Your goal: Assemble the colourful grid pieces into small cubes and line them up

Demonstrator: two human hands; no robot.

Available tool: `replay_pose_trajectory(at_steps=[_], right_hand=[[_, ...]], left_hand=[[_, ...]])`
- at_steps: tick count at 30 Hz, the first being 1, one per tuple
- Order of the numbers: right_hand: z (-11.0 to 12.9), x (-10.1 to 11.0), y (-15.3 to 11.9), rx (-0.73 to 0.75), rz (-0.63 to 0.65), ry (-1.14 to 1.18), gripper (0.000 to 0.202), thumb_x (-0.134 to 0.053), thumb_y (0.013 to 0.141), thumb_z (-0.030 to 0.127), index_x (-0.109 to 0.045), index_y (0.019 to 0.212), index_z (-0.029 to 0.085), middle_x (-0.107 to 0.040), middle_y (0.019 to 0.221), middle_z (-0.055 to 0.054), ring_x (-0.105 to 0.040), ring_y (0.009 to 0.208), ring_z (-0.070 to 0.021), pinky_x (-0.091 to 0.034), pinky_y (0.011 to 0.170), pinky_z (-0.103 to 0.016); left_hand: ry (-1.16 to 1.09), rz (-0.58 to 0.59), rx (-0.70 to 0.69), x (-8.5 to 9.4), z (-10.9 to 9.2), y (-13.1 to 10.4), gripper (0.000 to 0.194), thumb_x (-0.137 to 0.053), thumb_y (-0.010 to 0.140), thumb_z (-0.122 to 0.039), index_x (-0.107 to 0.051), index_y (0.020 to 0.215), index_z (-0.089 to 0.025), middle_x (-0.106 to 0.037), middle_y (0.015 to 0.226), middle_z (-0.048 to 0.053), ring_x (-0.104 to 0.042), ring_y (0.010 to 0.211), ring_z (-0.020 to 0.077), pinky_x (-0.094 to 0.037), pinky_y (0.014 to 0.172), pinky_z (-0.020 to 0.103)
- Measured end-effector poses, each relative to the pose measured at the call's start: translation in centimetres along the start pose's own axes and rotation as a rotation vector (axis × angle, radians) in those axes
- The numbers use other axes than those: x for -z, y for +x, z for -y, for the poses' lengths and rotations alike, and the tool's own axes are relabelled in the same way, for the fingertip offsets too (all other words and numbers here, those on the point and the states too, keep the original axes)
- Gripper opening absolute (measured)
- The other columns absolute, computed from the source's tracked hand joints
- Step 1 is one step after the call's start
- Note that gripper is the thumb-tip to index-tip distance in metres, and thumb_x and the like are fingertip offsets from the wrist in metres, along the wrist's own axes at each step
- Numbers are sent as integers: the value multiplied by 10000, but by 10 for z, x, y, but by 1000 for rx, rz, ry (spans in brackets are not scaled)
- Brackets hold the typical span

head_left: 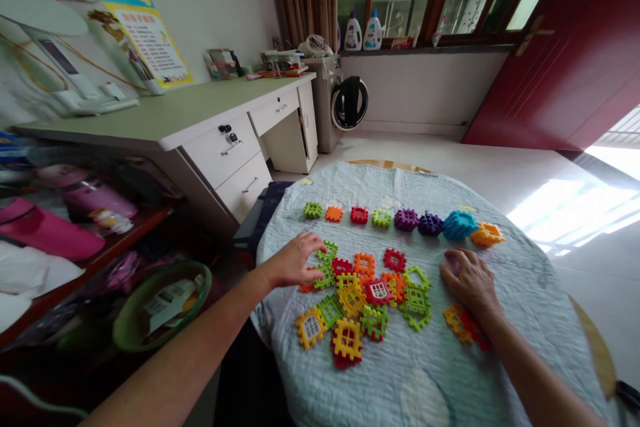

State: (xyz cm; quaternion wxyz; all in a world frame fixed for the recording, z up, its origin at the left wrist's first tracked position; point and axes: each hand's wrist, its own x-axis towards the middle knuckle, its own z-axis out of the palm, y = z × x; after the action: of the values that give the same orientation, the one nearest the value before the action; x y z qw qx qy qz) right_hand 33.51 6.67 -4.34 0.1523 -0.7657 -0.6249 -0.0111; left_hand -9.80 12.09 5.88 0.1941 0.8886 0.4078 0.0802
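My left hand [295, 260] reaches over the left side of a loose pile of plastic building blocks, thumb and fingers apart. Its fingertips are at a green lattice block [327, 251] and another green block [325, 277]; I cannot tell whether they touch. The pile also has a yellow block [351, 299], a red block with a white window [379, 291] and an orange block [364, 264]. My right hand [471, 278] rests palm down on the cloth, fingers loosely bent, with nothing visible in it. Beside its wrist lie an orange-yellow block [457, 322] and a red one [477, 331], partly hidden.
Along the far side of the round table, a row of blocks sorted by colour runs from a green stack [313, 210] to a blue stack [460, 224] and a yellow-orange stack [487, 234]. A pale blue cloth [390, 387] covers the table. A desk [200, 110] stands left.
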Motion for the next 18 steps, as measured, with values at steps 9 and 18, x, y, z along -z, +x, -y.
replay_pose_trajectory(at_steps=[9,18], right_hand=[[2,1,0,5,-28,-6,373,-428,862,445,-612,1111,236,-576,1242,-83,-538,1102,-281,-401,930,-440],[2,1,0,17,-39,7,361,-445,849,425,-620,1101,235,-584,1224,-85,-531,1090,-283,-400,917,-443]], left_hand=[[-47,-142,118,-38,-1,5,285,-559,830,-212,-597,1111,-182,-604,1212,92,-534,1155,226,-395,1051,374],[-31,26,328,-27,12,44,300,-691,633,-138,-657,928,-183,-646,884,16,-613,841,196,-470,777,277]])
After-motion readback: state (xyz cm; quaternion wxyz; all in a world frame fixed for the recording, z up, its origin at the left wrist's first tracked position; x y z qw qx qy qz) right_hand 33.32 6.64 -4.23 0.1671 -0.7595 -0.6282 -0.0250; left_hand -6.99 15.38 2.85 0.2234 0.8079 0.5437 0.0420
